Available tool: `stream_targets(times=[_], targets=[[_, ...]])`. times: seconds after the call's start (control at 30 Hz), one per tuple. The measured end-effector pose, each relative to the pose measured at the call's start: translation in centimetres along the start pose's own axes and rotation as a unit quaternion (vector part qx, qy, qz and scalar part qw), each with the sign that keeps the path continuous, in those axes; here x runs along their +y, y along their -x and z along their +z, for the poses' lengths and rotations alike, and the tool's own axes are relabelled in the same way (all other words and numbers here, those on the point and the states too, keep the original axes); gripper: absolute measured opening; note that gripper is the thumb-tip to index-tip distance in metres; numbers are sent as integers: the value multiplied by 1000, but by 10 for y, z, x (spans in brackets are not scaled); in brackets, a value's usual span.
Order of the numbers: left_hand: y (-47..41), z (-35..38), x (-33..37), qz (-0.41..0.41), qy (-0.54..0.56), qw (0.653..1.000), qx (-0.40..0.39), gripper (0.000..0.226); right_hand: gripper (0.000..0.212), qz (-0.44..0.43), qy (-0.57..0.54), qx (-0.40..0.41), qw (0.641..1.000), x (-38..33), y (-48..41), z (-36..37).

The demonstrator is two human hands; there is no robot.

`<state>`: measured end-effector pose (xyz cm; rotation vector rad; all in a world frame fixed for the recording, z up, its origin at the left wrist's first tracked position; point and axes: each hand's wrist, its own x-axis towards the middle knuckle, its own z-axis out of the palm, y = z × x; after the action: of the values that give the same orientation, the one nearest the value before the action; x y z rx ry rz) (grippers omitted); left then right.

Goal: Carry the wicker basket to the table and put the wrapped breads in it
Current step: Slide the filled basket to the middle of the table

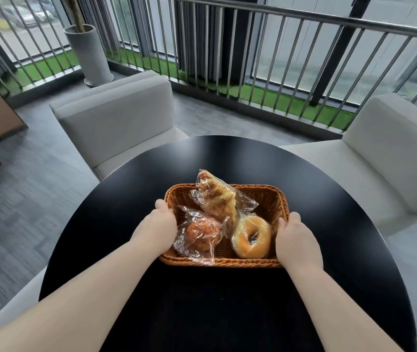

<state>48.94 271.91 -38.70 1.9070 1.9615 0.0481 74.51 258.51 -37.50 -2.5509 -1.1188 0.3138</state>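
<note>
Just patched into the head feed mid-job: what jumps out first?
The wicker basket sits mid-way on the round black table, gripped at its sides by the left hand and right hand. Inside lie three wrapped breads: a ring-shaped one at right, a dark bun at left, a pale loaf poking over the far rim.

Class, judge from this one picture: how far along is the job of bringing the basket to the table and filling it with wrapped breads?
Done: the wicker basket sits on the black table and holds three wrapped breads: a long loaf, a brown bun and a ring bread. In hand: the left hand and right hand grip its sides. Left: no bread shows outside the basket.
</note>
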Motion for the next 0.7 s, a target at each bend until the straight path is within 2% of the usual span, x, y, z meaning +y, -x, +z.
stream_targets(times=[0.17, 0.3, 0.5, 0.7], targets=[[-2, 2, -2, 13, -33, 999, -16, 32, 24, -4, 1, 8, 1000, 2, 9, 0], [3, -9, -2, 94, -47, 994, -2, 26, 23, 16, -13, 21, 1000, 2, 22, 1], [-16, -21, 6, 156, -125, 979, -31, 32, 22, 71, -95, 49, 992, 2, 51, 10], [-26, -25, 15, 172, -83, 981, -44, 29, 22, 97, -100, 71, 988, -2, 63, 15]])
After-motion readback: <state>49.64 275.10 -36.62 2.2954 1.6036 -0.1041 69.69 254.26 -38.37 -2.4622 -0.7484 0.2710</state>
